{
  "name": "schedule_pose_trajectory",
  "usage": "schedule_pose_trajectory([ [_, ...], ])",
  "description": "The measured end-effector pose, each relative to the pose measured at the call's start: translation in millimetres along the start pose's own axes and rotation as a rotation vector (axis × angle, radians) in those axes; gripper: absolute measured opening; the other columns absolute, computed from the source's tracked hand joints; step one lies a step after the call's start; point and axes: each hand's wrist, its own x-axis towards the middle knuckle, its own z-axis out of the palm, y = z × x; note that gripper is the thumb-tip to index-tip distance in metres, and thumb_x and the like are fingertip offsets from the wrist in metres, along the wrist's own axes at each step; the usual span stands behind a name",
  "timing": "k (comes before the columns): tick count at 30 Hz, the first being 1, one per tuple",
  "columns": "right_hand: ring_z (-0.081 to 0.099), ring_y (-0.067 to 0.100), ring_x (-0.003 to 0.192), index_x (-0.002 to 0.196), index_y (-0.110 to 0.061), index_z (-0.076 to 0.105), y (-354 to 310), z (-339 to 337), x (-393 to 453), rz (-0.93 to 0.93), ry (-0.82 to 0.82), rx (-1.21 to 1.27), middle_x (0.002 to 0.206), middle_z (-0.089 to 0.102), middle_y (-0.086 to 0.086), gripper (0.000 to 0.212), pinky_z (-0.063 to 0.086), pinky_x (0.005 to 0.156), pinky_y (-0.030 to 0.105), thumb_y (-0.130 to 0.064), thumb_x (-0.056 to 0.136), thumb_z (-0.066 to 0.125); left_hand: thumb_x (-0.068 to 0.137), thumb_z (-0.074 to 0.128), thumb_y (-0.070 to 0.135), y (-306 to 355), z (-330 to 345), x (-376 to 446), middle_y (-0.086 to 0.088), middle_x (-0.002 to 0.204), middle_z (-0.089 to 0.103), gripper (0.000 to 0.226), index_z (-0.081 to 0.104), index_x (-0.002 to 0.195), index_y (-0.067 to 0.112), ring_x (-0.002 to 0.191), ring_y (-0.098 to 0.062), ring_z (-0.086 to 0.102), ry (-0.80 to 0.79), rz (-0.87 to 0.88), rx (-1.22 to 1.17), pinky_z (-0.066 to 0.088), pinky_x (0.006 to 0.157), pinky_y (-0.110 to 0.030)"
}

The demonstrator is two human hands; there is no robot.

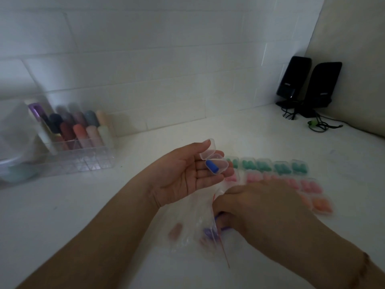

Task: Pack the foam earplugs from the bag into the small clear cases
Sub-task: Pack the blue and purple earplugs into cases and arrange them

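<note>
My left hand (188,174) is palm up above the table and holds a small clear case (214,161) at its fingertips. The case's lid stands open and one blue earplug (212,166) lies inside. Below it lies the clear plastic bag (193,226) with a few pink and purple earplugs (209,233) showing through. My right hand (264,207) reaches into the bag's mouth, and its fingers are hidden inside the plastic. Whether they hold an earplug is not visible.
Closed cases of green earplugs (268,165) and pink and orange ones (312,195) lie in rows right of my hands. A clear organiser (79,159) with coloured tubes stands at the back left. Two black speakers (308,86) with cables occupy the far right corner.
</note>
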Motion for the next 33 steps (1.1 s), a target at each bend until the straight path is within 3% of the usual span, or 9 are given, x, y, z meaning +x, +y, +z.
schedule_pose_trajectory([
  [2,0.056,-0.008,0.081,0.109,-0.044,0.057,5.0,-13.9,-1.8,0.007,0.066,0.138,0.1,0.065,-0.023,0.031,0.031,0.061,0.021,-0.062,0.087,0.046,0.081,0.061,0.031,-0.4,-0.1,0.0,-0.029,0.121,0.063,0.063,0.053,0.128,-0.009,0.112,-0.037,0.064,-0.003,-0.006,0.009,0.055,0.087,-0.036],
  [4,0.053,-0.01,0.061,0.089,-0.046,0.063,13.4,-26.5,-4.2,0.076,0.057,0.367,0.078,0.065,-0.028,0.028,0.031,0.056,0.009,-0.069,0.074,0.055,0.081,0.061,0.031,-0.6,-0.8,-0.6,-0.028,0.115,0.066,0.062,0.054,0.128,-0.009,0.102,-0.034,0.068,-0.017,-0.001,0.011,0.054,0.089,-0.037],
  [6,0.056,-0.001,0.055,0.073,-0.037,0.068,25.0,-28.6,-9.0,0.141,0.149,0.638,0.069,0.065,-0.025,0.021,0.038,0.052,0.007,-0.057,0.066,0.065,0.081,0.06,0.031,-1.0,-0.4,-1.6,-0.025,0.108,0.068,0.06,0.055,0.127,-0.009,0.092,-0.03,0.071,-0.042,0.002,0.012,0.053,0.089,-0.037],
  [8,0.057,0.001,0.054,0.066,-0.034,0.07,32.3,-24.0,-7.8,0.178,0.311,0.701,0.064,0.065,-0.023,0.008,0.039,0.05,0.004,-0.042,0.064,0.071,0.083,0.059,0.03,-1.0,0.5,-2.4,-0.025,0.108,0.068,0.058,0.055,0.127,-0.009,0.09,-0.029,0.071,-0.069,-0.001,0.011,0.054,0.088,-0.036],
  [12,0.061,0.001,0.065,0.073,-0.036,0.07,35.7,-3.6,0.1,0.276,0.474,0.693,0.071,0.065,-0.027,0.016,0.042,0.055,0.006,-0.024,0.069,0.079,0.088,0.056,0.03,-0.9,0.8,-3.4,-0.028,0.119,0.063,0.057,0.053,0.129,-0.011,0.096,-0.03,0.069,-0.119,-0.016,0.0,0.057,0.086,-0.035],
  [17,0.064,0.005,0.073,0.088,-0.039,0.072,41.0,10.7,2.6,0.301,0.505,0.518,0.077,0.068,-0.023,0.017,0.052,0.07,0.018,-0.023,0.081,0.074,0.089,0.057,0.033,-0.6,0.8,-5.6,-0.029,0.117,0.065,0.052,0.06,0.122,-0.007,0.103,-0.035,0.068,-0.172,-0.022,0.053,0.058,0.084,-0.032],
  [24,0.06,0.012,0.062,0.09,-0.031,0.075,42.4,21.4,6.2,0.229,0.523,0.513,0.085,0.064,-0.021,0.016,0.053,0.06,0.035,-0.025,0.078,0.067,0.079,0.065,0.036,-2.0,-0.5,-4.5,-0.027,0.116,0.065,0.058,0.064,0.12,-0.005,0.102,-0.034,0.068,-0.209,-0.045,0.082,0.059,0.084,-0.033],
  [30,0.063,0.013,0.068,0.09,-0.038,0.073,39.7,18.6,4.1,0.284,0.51,0.639,0.087,0.067,-0.019,0.019,0.055,0.06,0.029,-0.022,0.083,0.066,0.083,0.061,0.041,-2.7,0.3,-4.9,-0.03,0.123,0.062,0.062,0.059,0.126,-0.004,0.109,-0.035,0.065,-0.217,-0.046,0.04,0.057,0.088,-0.035],
  [33,0.064,0.008,0.066,0.097,-0.038,0.069,41.0,11.5,3.8,0.395,0.559,0.76,0.083,0.07,-0.016,0.018,0.055,0.057,0.023,-0.026,0.084,0.062,0.087,0.063,0.023,-0.7,2.6,-6.7,-0.03,0.121,0.063,0.047,0.056,0.126,-0.002,0.106,-0.035,0.067,-0.186,0.018,0.054,0.059,0.082,-0.032],
])
